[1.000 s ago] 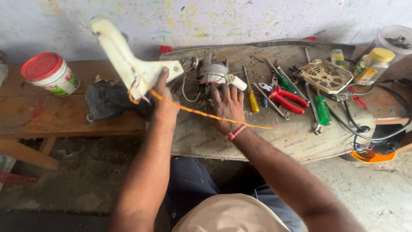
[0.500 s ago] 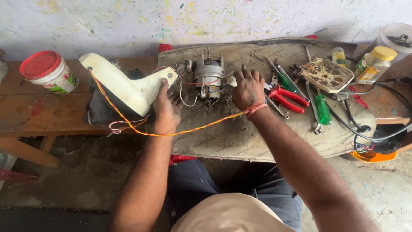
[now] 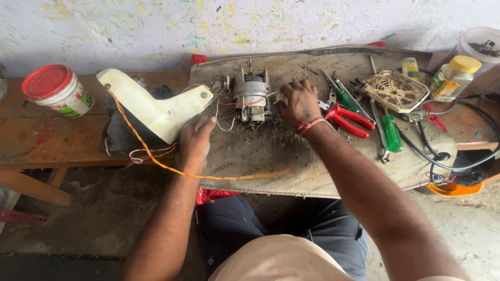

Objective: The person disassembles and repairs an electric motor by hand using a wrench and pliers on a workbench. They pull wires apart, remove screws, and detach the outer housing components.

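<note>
Your left hand [image 3: 195,143] rests against the near edge of the cream plastic housing [image 3: 156,106], fingers curled onto its lower rim, so that grip is closed on the housing. The housing lies tilted on the desk [image 3: 31,140], its narrow end pointing far left, partly over a dark cloth [image 3: 120,138]. A twisted orange and yellow wire [image 3: 151,156] runs from the housing's far end, down across the cloth and along the near edge of the grey mat [image 3: 291,161].

Your right hand [image 3: 299,104] sits just right of the small electric motor [image 3: 251,93], fingers bent down and touching its right side; whether they pinch anything you cannot tell. The motor stands on the mat between your two hands, thin wires trailing from it.

Right of your right hand lie red-handled pliers [image 3: 349,117] and a green-handled screwdriver [image 3: 390,132]. A red-lidded tub [image 3: 54,91] stands far left.
</note>
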